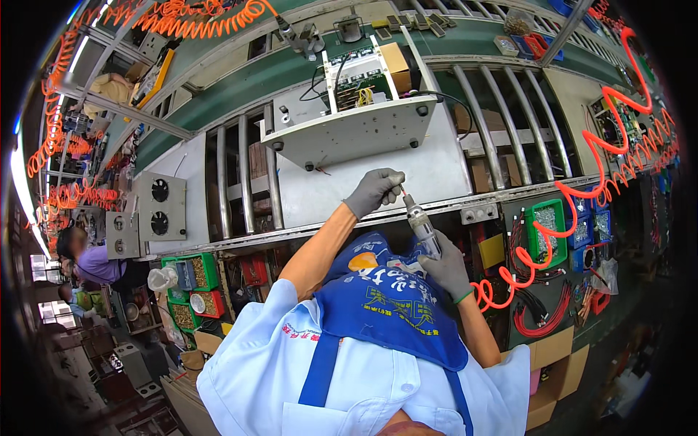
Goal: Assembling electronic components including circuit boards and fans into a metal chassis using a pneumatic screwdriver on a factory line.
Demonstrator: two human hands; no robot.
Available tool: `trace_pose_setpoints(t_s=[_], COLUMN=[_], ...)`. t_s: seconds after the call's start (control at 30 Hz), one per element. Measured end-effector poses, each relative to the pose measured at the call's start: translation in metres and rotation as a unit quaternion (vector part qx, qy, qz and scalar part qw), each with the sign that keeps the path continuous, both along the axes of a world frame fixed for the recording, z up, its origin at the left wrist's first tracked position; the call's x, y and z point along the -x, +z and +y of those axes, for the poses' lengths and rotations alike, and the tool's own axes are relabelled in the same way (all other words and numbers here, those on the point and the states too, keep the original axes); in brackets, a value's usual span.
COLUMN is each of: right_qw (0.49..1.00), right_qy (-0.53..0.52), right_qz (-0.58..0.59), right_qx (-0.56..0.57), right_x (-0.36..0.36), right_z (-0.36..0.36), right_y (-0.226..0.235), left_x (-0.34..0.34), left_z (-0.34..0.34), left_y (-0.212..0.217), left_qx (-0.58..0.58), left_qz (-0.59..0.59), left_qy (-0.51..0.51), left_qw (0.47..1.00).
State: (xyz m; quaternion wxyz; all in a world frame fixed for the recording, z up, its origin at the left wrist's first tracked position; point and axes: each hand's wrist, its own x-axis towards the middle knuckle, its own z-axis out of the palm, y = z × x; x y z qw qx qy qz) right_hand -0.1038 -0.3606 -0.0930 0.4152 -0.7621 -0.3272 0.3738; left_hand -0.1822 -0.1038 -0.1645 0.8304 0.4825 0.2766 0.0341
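Observation:
My right hand (447,270), in a grey glove, is wrapped round a silver power screwdriver (420,220) that slants up and left. An orange coiled hose (502,280) runs off to the right from beside this hand. My left hand (373,192), gloved too, has its fingertips pinched together right at the screwdriver's thin bit; what they hold, if anything, is too small to name. Just beyond both hands, a light grey metal equipment case (352,138) rests on its side, its panel with black feet facing me. Green circuit boards (358,70) and yellow wires show inside it.
Metal rollers (502,123) flank the white work board (305,207) under the case. Green bins (547,227) of small metal parts and red cable bundles (549,320) lie at right. More parts bins (196,276) and a panel with two fans (160,206) are at left. Another person (98,258) sits far left.

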Motion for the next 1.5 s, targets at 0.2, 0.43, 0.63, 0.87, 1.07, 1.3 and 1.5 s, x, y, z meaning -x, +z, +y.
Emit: trace_pose_setpoints(t_s=[0.2, 0.43, 0.63, 0.87, 1.07, 1.3, 1.5], right_qw=[0.952, 0.995, 0.995, 0.995, 0.996, 0.993, 0.994], right_qy=[0.009, -0.063, -0.062, -0.072, -0.080, -0.080, -0.071], right_qz=[0.285, 0.077, 0.066, 0.061, 0.046, 0.057, 0.057], right_qx=[0.110, 0.015, 0.040, 0.022, 0.020, 0.069, 0.062], right_x=[0.004, 0.034, 0.042, 0.048, 0.049, 0.050, 0.049], right_z=[0.047, 0.107, 0.148, 0.166, 0.170, 0.169, 0.174], right_y=[0.022, 0.015, 0.010, 0.007, 0.004, 0.007, 0.008], left_x=[0.021, 0.040, -0.005, -0.021, -0.019, -0.023, -0.025], left_z=[0.043, 0.148, 0.255, 0.260, 0.255, 0.243, 0.239], left_y=[0.012, 0.077, 0.060, 0.042, 0.045, 0.052, 0.054], left_qx=[0.037, -0.344, -0.464, -0.320, -0.343, -0.313, -0.313], left_qz=[-0.060, 0.187, 0.194, 0.189, 0.165, 0.101, 0.108], left_qy=[-0.003, -0.033, 0.007, -0.037, -0.047, -0.014, -0.013], left_qw=[0.997, 0.919, 0.865, 0.928, 0.923, 0.944, 0.944])
